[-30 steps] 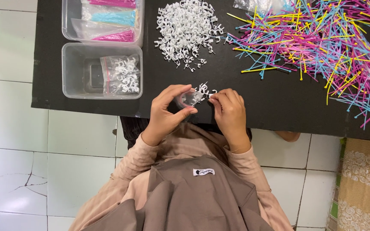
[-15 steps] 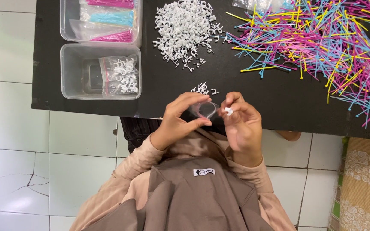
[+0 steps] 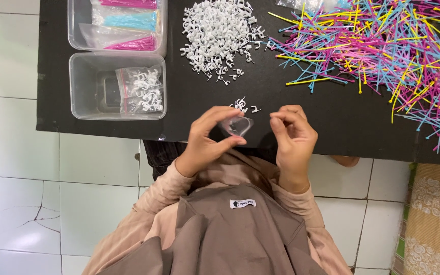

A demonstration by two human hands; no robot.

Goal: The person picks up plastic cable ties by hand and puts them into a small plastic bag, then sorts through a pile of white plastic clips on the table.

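Note:
My left hand (image 3: pixel 207 137) pinches a small clear plastic bag (image 3: pixel 236 125) between thumb and fingers, just above the near edge of the black table (image 3: pixel 332 137). My right hand (image 3: pixel 292 135) hovers a short way right of the bag, fingertips pressed together; I see nothing between them. A few loose white cable clips (image 3: pixel 243 106) lie on the table just beyond the bag.
A big pile of white clips (image 3: pixel 217 35) lies at the back centre, with a spread of coloured cable ties (image 3: pixel 383 46) to its right. Two clear tubs stand at left: one (image 3: pixel 85 109) holds a bagged set of clips, the other (image 3: pixel 75 30) bagged ties. White tiled floor below; a rug (image 3: pixel 434 219) at right.
My right hand held a white clip at the bag's mouth half a second ago; it has since drawn away to the right, and the clip no longer shows. My left hand keeps the bag.

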